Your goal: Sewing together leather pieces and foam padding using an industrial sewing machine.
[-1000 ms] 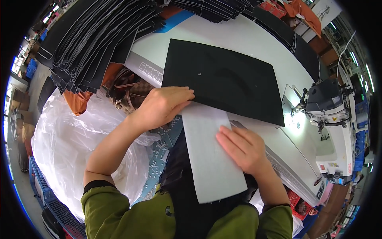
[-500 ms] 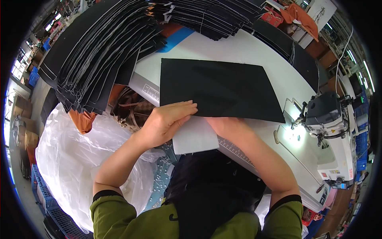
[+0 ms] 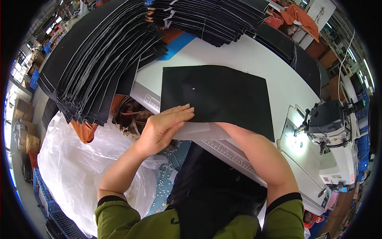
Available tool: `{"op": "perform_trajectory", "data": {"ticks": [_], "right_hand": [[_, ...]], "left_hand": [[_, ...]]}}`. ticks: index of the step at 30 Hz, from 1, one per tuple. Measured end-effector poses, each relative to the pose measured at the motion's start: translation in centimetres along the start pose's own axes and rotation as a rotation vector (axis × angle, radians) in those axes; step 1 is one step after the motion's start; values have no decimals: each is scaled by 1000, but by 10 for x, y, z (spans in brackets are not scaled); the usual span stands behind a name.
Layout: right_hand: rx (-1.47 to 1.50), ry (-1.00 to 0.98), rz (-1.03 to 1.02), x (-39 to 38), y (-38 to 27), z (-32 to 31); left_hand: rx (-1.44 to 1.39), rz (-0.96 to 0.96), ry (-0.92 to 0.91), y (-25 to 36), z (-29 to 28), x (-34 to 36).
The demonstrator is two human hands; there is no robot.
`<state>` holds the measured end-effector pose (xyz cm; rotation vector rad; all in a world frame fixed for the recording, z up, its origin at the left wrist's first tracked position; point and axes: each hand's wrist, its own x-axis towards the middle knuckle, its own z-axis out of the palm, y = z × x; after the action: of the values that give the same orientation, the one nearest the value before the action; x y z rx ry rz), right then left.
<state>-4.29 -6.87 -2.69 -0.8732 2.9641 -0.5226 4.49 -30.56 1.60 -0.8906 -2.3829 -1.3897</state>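
A black fabric panel (image 3: 223, 95) lies across the white table top in front of me, with a small pale speck on its left part. My left hand (image 3: 165, 126) rests on the panel's near left corner, fingers stretched out flat on top and the thumb by the near edge. From under that edge shows a strip of thin whitish sheet (image 3: 197, 132). My right forearm reaches beneath the panel, so my right hand is hidden, with only the wrist (image 3: 230, 129) showing at the edge. What its fingers do cannot be seen.
A sewing machine (image 3: 324, 121) with a lit needle area stands at right. Tall stacks of black panels (image 3: 107, 55) fill the far left and back. A ruler strip (image 3: 234, 153) runs along the near table edge. White plastic sheeting (image 3: 95, 163) and a brown bag (image 3: 133, 119) sit at left.
My right hand has gone farther under the panel, which has shifted slightly nearer and bulges. Less of the whitish sheet hangs out below. My left hand has moved slightly left and nearer.
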Motion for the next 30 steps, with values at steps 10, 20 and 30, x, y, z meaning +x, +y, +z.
{"op": "perform_trajectory", "data": {"ticks": [10,20,30], "right_hand": [[128,96,336,5,-21,-23],[1944,159,-23,31,36,64],[-31,25,-279,-45,-34,-9]], "left_hand": [[-122,-204,-178,1,-26,36],[469,103,-5,-103,-1,87],[546,83,-152,-99,1,90]]}}
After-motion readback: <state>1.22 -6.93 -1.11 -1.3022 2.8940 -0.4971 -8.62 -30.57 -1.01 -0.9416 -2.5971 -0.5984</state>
